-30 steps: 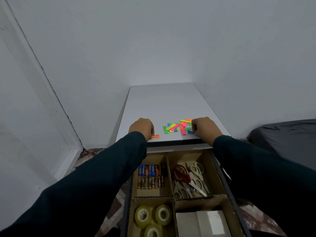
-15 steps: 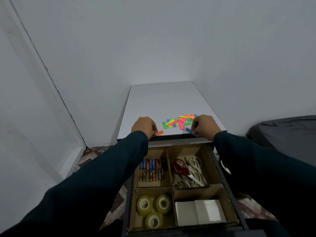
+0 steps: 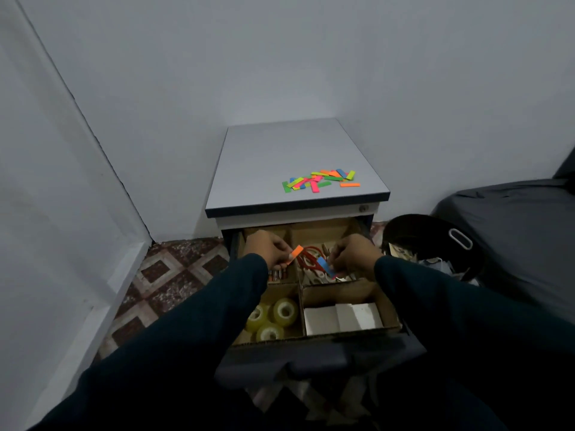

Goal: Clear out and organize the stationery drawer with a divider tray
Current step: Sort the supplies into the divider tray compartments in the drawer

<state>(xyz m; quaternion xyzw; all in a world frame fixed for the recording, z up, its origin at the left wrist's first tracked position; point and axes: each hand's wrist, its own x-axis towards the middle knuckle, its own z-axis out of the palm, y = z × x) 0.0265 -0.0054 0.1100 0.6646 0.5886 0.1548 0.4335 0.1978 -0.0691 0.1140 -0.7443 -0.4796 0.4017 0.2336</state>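
Both hands hovering over the open drawer (image 3: 314,362) of the grey cabinet (image 3: 295,163), above the cardboard divider tray (image 3: 385,306). Left hand (image 3: 267,247) pinching an orange strip (image 3: 295,254) between thumb and fingers, strip angling up toward the tray's middle. Right hand (image 3: 354,255) pinching a blue strip (image 3: 325,265), fingers curled round its lower end, above the scissors (image 3: 309,259) lying in the tray's far right compartment. Far left compartment showing batteries (image 3: 278,274), mostly hidden under the left hand. Near left compartment holding three tape rolls (image 3: 275,317); near right compartment holding white paper pads (image 3: 342,317). Loose pile of coloured strips (image 3: 320,180) lying on the cabinet top, toward its front right, beyond the tray. Dark bin (image 3: 420,241) standing just right of the cabinet. Patterned floor tiles (image 3: 174,275) showing left of the drawer.
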